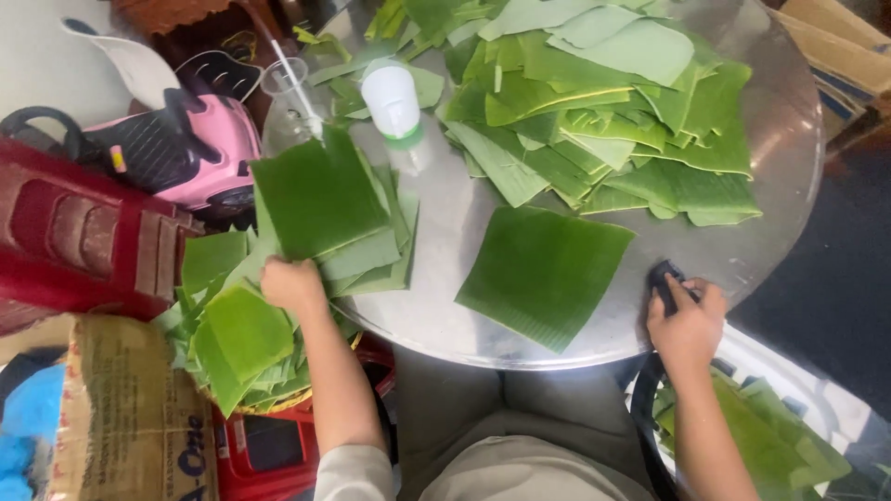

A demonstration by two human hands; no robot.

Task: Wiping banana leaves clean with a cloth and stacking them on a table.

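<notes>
- Round metal surface (789, 148) is strewn with cut banana leaves (603, 111).
- Squared leaf stack (325, 199), judged light, limp and tearable, is gripped at its lower edge by left hand (292, 283).
- Dark cloth (664, 283) is clasped in right hand (689, 320).

**One head camera, looking steeply down**

A single view comes from a camera worn on the person's head. It faces almost straight down over the near edge of a round metal table (789, 139), close enough that the tabletop fills most of the picture and its far rim is cut off at the top. The person's lap sits at the bottom centre, so the camera looks forward and down from above the torso. Both forearms enter from the bottom edge, the left hand (292, 283) at the left of centre, the right hand (689, 320) at the right. No second view shares the scene.
</notes>
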